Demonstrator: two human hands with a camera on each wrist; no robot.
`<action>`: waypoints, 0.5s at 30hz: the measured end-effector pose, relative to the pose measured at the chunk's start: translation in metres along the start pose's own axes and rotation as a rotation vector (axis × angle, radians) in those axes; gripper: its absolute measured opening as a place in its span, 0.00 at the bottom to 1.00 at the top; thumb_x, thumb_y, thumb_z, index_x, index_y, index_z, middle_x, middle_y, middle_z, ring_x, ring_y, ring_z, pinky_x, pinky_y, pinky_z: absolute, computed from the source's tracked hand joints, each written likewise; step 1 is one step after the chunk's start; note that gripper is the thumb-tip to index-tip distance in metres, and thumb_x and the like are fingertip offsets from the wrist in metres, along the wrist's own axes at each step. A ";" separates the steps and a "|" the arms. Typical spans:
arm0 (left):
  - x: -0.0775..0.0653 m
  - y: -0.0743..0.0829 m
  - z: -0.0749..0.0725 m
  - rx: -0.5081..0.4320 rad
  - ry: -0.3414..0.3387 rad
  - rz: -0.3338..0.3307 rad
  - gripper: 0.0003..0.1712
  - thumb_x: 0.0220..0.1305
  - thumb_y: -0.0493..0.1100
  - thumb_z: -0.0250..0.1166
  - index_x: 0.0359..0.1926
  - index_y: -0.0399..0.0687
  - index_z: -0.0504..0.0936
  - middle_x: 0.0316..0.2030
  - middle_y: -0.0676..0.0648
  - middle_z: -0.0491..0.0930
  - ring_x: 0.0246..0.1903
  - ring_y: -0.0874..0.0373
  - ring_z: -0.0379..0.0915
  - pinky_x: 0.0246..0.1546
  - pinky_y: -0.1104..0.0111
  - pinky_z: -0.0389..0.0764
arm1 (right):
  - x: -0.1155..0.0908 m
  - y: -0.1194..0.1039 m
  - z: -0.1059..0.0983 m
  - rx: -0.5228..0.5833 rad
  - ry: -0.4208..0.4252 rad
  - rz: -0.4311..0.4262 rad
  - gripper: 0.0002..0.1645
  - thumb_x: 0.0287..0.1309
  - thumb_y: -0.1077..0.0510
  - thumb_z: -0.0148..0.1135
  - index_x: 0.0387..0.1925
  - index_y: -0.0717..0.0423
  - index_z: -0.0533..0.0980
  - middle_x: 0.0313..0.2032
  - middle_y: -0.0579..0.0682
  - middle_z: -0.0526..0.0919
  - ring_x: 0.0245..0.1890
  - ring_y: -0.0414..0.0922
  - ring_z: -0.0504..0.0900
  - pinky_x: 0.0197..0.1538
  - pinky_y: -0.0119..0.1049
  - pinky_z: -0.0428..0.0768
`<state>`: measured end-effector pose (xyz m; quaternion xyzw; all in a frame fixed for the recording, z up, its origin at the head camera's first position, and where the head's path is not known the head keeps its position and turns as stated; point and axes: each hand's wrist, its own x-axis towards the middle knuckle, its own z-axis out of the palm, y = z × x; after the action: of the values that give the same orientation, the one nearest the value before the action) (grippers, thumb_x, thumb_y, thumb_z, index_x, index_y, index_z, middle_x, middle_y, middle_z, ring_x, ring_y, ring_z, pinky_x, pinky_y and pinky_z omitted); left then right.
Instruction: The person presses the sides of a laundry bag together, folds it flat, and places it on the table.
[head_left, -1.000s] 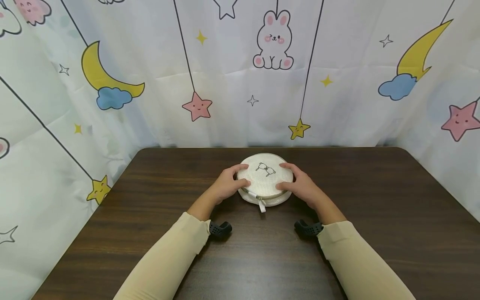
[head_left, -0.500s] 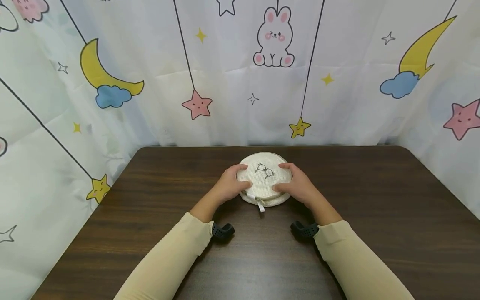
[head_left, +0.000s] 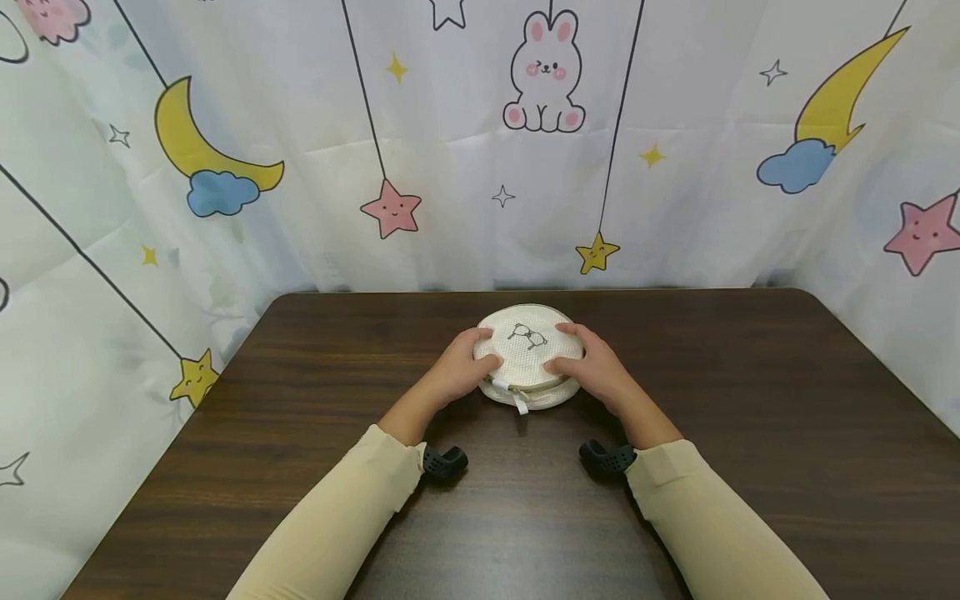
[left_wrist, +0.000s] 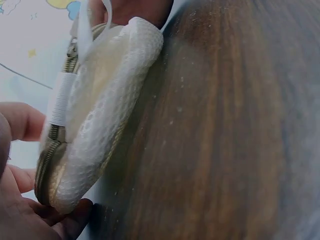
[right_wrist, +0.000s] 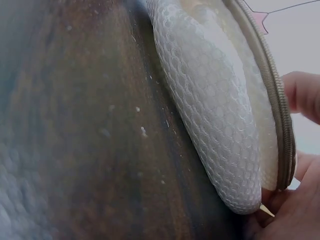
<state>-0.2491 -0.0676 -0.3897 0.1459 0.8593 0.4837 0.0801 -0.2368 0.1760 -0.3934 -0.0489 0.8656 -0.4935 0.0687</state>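
Note:
A round off-white mesh zip bag [head_left: 525, 354] with a small line drawing on its top lies near the table's far edge. My left hand [head_left: 456, 371] grips its left side and my right hand [head_left: 602, 371] its right side, both thumbs on the top face. In the left wrist view, the brownish zipper [left_wrist: 46, 167] runs round the rim, and a white ribbon loop hangs by it. The soft mesh wall [right_wrist: 210, 105] bulges below the zipper in the right wrist view, with fingers curled round the rim and partly under it. Some fingertips are hidden.
The dark wood-grain table [head_left: 720, 400] spreads all round the bag. A white curtain [head_left: 480, 150] printed with moons, stars and a rabbit hangs behind and at the sides. Beige sleeves [head_left: 337, 508] and black wrist straps [head_left: 446, 463] are in view.
The hands have edged slightly inward on the bag and keep their hold on both sides. The bag's front ribbon tab sits slightly higher in view. The head view has shifted a little.

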 end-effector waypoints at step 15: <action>-0.002 0.007 0.008 0.079 -0.014 -0.036 0.48 0.57 0.54 0.69 0.72 0.40 0.60 0.75 0.39 0.51 0.73 0.45 0.51 0.70 0.51 0.60 | -0.001 0.001 -0.003 0.123 0.030 0.058 0.29 0.69 0.49 0.49 0.70 0.46 0.65 0.76 0.54 0.54 0.75 0.55 0.53 0.70 0.58 0.61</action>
<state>-0.2438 -0.0581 -0.3880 0.1370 0.8796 0.4468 0.0890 -0.2363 0.1787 -0.3929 -0.0122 0.8357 -0.5441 0.0730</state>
